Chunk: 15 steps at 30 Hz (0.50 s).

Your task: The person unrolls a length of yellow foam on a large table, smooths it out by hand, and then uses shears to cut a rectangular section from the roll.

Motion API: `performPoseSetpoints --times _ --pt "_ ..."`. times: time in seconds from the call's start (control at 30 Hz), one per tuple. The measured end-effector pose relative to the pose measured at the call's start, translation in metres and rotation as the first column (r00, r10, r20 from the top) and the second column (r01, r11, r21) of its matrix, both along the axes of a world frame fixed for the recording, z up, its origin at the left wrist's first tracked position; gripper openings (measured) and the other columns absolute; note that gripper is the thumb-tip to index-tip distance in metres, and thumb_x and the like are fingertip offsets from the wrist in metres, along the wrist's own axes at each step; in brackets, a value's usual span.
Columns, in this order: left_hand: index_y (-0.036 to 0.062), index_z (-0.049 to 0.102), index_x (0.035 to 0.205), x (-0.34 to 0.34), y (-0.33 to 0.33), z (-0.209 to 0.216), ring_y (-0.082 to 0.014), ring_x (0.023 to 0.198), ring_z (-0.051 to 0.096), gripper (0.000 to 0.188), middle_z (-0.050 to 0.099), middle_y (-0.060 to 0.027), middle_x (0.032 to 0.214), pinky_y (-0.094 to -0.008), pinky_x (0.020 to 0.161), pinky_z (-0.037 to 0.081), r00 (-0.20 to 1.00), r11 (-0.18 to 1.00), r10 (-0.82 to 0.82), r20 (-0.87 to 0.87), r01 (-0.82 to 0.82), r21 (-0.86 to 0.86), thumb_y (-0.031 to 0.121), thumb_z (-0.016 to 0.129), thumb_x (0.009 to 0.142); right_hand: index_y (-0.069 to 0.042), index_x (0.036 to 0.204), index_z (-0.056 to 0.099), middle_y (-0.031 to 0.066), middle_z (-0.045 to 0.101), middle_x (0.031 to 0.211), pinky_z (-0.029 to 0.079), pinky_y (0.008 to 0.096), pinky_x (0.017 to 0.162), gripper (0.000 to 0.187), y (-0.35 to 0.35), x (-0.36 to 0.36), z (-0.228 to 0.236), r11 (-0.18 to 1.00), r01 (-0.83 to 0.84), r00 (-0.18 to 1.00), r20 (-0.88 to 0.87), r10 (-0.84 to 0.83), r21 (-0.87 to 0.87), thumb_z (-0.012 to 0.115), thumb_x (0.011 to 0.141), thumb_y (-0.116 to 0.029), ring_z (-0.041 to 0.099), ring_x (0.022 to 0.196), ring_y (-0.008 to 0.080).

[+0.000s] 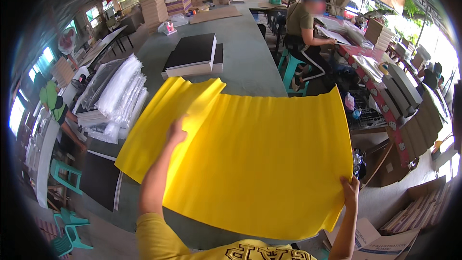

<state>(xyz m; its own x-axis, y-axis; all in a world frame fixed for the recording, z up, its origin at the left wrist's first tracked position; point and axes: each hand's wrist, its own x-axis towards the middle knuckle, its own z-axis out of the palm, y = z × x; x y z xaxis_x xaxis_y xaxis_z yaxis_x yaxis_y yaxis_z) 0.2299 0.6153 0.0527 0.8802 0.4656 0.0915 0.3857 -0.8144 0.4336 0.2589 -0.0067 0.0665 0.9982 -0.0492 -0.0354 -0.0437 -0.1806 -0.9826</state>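
A large yellow sheet (269, 159), wavy and thin, spreads across the near part of the grey table, its left part lapping in a raised fold (185, 98). My left hand (177, 132) is on the sheet beside that fold; its fingers are smeared and partly lost against the yellow, so their grip is unclear. At the sheet's right edge, my right hand (351, 190) is closed, with the fingers curled around the border. Just beyond the far edge lies a stack of black-topped boards (192, 50).
Plastic-wrapped stacks (118, 91) sit along the table's left side, above black boards (101, 178). A person (305, 33) sits on a teal stool (291, 72) at the right. Cardboard boxes (385, 240) stand low on the right. Another person (53, 101) bends at far left.
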Motion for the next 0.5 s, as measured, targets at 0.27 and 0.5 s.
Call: performPoseSetpoints --times 0.27,0.5 --pt "0.0161 0.056 0.111 -0.061 0.12 0.062 -0.0317 0.092 0.057 0.037 0.051 -0.0146 0.116 -0.041 0.079 0.045 0.792 0.578 0.564 0.234 -0.581 0.573 0.008 0.055 0.075 0.002 0.093 0.058 0.0018 0.059 0.077 0.045 0.0234 0.058 0.018 -0.036 -0.013 0.007 0.993 0.105 0.993 -0.067 -0.102 0.045 0.056 0.08 -0.01 0.055 0.065 0.0095" --pt "0.009 0.051 0.116 -0.061 -0.017 -0.024 -0.0346 0.119 0.034 0.049 0.04 -0.0222 0.124 -0.0477 0.098 0.029 0.982 0.911 0.061 -0.177 0.018 0.412 0.041 0.054 0.079 0.002 0.091 0.057 0.0013 0.058 0.074 0.043 0.0226 0.055 0.017 -0.017 -0.016 -0.003 0.996 0.035 0.999 -0.043 -0.032 0.078 0.056 0.08 -0.01 0.053 0.061 0.009"
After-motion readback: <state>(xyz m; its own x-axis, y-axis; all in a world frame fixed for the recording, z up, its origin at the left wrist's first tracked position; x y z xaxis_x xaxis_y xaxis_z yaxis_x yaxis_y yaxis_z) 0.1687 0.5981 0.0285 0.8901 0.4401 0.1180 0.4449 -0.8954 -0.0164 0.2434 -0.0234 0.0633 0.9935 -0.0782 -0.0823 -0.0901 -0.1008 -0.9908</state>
